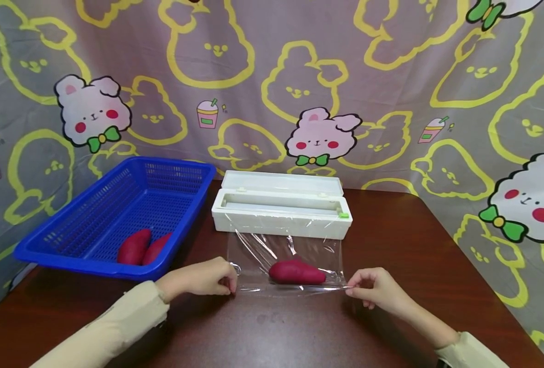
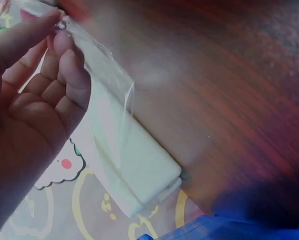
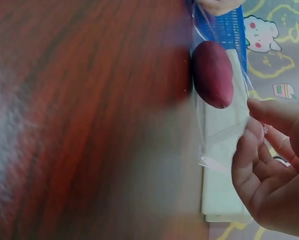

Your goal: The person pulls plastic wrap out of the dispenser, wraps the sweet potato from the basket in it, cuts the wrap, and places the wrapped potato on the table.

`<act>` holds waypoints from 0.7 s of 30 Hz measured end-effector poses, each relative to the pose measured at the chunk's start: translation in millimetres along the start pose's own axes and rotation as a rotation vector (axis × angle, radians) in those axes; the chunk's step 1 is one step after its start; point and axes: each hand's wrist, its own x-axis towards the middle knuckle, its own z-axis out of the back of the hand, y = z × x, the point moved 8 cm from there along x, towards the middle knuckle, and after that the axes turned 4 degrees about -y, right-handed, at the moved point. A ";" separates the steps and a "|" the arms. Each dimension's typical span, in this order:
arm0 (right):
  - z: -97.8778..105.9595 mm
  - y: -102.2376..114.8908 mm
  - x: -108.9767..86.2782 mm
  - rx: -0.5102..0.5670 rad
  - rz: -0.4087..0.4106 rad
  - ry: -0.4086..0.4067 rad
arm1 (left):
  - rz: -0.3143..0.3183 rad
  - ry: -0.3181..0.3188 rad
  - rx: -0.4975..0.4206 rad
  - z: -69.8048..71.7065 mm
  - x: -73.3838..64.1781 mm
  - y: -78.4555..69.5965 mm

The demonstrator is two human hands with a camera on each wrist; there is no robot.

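A sheet of clear plastic wrap (image 1: 253, 250) stretches from the white dispenser box (image 1: 276, 225) toward the person. On it lies a purple-red sweet potato (image 1: 295, 272), its narrow end pointing right. The left hand (image 1: 209, 277) pinches the near left corner of the wrap between thumb and fingers, as the left wrist view also shows. At the near right corner, the right hand (image 1: 380, 291) pinches the wrap with thumb and forefinger. In the right wrist view the sweet potato (image 3: 213, 74) sits beyond the right hand's fingertips.
A blue plastic basket (image 1: 194, 199) with two more sweet potatoes (image 1: 135, 247) stands at the left. The dispenser's lid (image 1: 281, 181) is raised, with a green slider (image 1: 343, 215) at its right end. A patterned curtain (image 1: 253, 102) hangs behind the brown table (image 1: 391, 230).
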 end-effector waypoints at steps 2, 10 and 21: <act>6.0 8.1 0.7 -0.077 0.087 -0.072 | -0.007 -0.045 -0.002 4.7 -0.6 0.0; 7.0 19.5 4.6 -0.107 0.377 -0.060 | 0.015 -0.101 -0.137 9.5 -2.4 4.6; 2.4 3.2 5.9 0.216 0.256 0.177 | 0.086 -0.074 -0.337 7.3 -9.9 16.7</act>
